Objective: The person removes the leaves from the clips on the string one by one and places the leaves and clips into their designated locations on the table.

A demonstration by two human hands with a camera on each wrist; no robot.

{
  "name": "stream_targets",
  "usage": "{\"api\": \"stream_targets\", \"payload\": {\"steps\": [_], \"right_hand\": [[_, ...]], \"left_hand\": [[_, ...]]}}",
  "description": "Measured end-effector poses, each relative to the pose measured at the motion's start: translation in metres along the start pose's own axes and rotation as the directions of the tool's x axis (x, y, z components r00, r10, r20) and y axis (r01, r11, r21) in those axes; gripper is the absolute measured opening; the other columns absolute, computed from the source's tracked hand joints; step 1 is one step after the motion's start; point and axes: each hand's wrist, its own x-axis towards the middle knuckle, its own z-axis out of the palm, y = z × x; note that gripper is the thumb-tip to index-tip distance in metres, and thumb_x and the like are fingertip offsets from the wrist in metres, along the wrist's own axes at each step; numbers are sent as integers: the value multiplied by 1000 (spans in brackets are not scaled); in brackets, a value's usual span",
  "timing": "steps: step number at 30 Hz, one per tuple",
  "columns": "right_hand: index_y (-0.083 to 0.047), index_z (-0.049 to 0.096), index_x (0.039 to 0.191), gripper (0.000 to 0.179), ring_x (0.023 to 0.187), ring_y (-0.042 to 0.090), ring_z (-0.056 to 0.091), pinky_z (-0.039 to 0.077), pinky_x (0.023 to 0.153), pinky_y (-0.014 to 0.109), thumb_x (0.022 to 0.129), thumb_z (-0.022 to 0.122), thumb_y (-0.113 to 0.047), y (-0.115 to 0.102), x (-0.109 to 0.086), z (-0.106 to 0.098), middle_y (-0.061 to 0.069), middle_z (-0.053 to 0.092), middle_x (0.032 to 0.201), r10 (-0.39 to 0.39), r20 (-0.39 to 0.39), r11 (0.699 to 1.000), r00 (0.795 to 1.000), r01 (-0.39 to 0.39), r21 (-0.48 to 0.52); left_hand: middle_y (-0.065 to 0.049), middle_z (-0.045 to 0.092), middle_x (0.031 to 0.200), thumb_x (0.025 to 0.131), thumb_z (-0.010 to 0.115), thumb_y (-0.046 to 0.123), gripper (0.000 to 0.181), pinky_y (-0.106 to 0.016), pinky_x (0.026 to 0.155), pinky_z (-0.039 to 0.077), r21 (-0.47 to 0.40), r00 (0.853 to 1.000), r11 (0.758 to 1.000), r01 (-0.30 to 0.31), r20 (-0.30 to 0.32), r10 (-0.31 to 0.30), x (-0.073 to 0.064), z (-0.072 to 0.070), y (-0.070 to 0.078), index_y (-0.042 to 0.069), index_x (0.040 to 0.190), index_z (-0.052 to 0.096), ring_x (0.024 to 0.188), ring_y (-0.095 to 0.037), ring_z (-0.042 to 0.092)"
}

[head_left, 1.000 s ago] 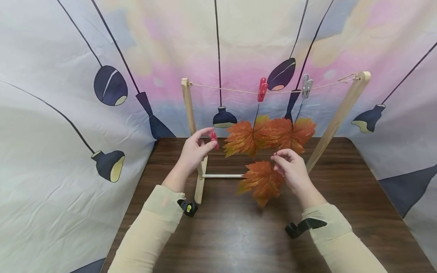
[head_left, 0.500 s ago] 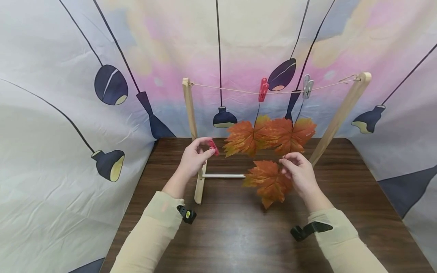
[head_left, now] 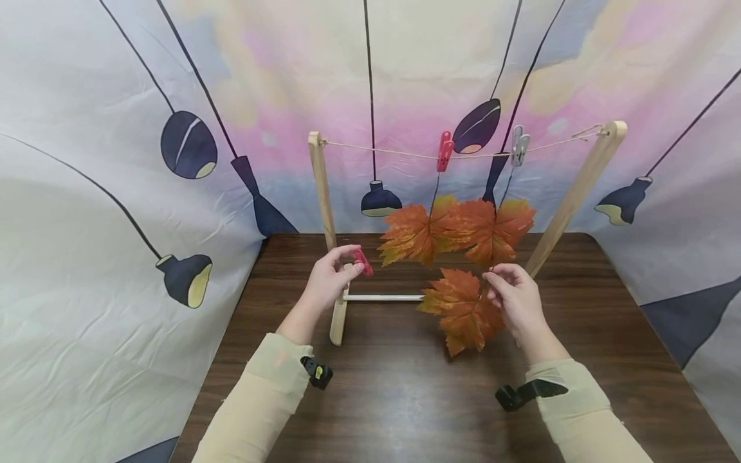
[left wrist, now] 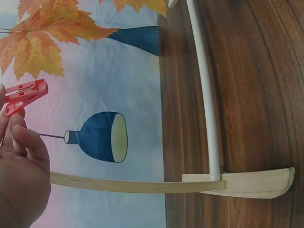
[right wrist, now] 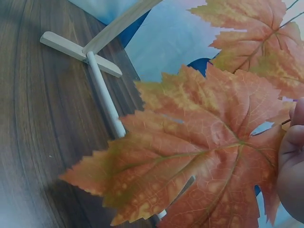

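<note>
My left hand (head_left: pixel 327 278) pinches a red clothespin (head_left: pixel 363 262) between thumb and fingers, close to the rack's left post. In the left wrist view the clothespin (left wrist: pixel 26 95) points away from the fingertips. With thumb and forefinger my right hand (head_left: pixel 517 297) pinches the thin stem of an orange maple leaf (head_left: pixel 463 312), which hangs down and to the left of the hand. The right wrist view shows this leaf (right wrist: pixel 209 152) large, its veins plain. Two more maple leaves hang above from a string (head_left: pixel 382 152), one by a red clothespin (head_left: pixel 444 152), one by a grey clothespin (head_left: pixel 520 146).
The string runs between two wooden posts, the left post (head_left: pixel 321 193) and the right post (head_left: pixel 579 193). A white rod (head_left: pixel 382 298) joins them low down, over the brown wooden table (head_left: pixel 393 386). A backdrop cloth (head_left: pixel 289 77) painted with lamps stands behind.
My right hand has moved right and slightly down, carrying the maple leaf along. My left hand has lowered a little with the red clothespin, which has tilted. The hanging leaves stay where they were.
</note>
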Motion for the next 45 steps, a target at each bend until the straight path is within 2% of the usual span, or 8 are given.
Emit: {"api": "stream_targets", "payload": {"steps": [6, 14, 19, 23, 26, 32, 39, 45], "right_hand": [[-9, 58, 94, 11, 52, 7, 55, 40, 43, 16, 90, 58, 1, 3, 1, -5, -1, 64, 77, 16, -30, 1000, 999, -16, 5], [-3, 60, 109, 19, 54, 6, 56, 42, 46, 15, 91, 57, 2, 6, 1, -10, -1, 62, 83, 11, -93, 999, 996, -15, -42], [-8, 64, 102, 19, 54, 6, 56, 42, 46, 15, 90, 57, 5, 10, 0, -13, -2, 62, 90, -1, -117, 1000, 993, -2, -30], [-16, 66, 93, 24, 52, 7, 56, 41, 45, 15, 89, 57, 6, 12, 0, -15, -1, 61, 81, 0, -146, 1000, 989, -3, -24], [-12, 63, 94, 20, 51, 7, 56, 41, 44, 15, 89, 57, 6, 14, 0, -17, 1, 59, 74, 3, -160, 1000, 987, -6, -20], [-7, 59, 96, 16, 51, 6, 53, 40, 44, 15, 89, 56, 7, 16, -2, -22, 2, 58, 73, 18, -195, 1000, 981, -18, 5], [-2, 52, 100, 12, 51, 6, 53, 39, 44, 15, 91, 54, 6, 18, -6, -30, 3, 58, 74, 61, -223, 997, 973, -51, 51], [-4, 49, 97, 14, 50, 6, 51, 38, 43, 15, 91, 50, 9, 20, -8, -36, 1, 57, 73, 98, -240, 992, 966, -74, 107]], "left_hand": [[-11, 60, 109, 88, 66, 13, 36, -23, 42, 34, -4, 1000, 1000, 21, 8, -21, -2, 3, -5, 8, 124, 59, 49, -10, 40], [-12, 58, 111, 89, 65, 13, 39, -24, 44, 33, 29, 995, 995, 95, 40, -96, -3, 4, -12, 6, 127, 56, 50, -12, 39], [-12, 58, 109, 89, 66, 16, 39, -24, 43, 34, 37, 993, 994, 103, 54, -105, -4, 6, -17, 8, 126, 57, 49, -11, 39], [-7, 58, 108, 88, 67, 18, 38, -24, 43, 34, 33, 994, 995, 91, 52, -93, -7, 8, -23, 12, 124, 59, 50, -12, 39], [-5, 58, 109, 88, 68, 19, 37, -25, 43, 35, 37, 995, 996, 85, 48, -87, -8, 10, -26, 14, 123, 59, 51, -14, 40], [-6, 59, 112, 87, 68, 18, 35, -24, 43, 35, 47, 995, 995, 89, 44, -91, -10, 16, -34, 13, 121, 59, 51, -13, 39], [-4, 59, 116, 87, 68, 18, 36, -24, 44, 35, 57, 989, 989, 136, 50, -139, -12, 20, -47, 14, 122, 59, 51, -12, 38], [-5, 61, 111, 87, 68, 16, 37, -25, 45, 36, 79, 989, 988, 132, 52, -136, -14, 24, -54, 11, 123, 60, 53, -14, 40]]}}
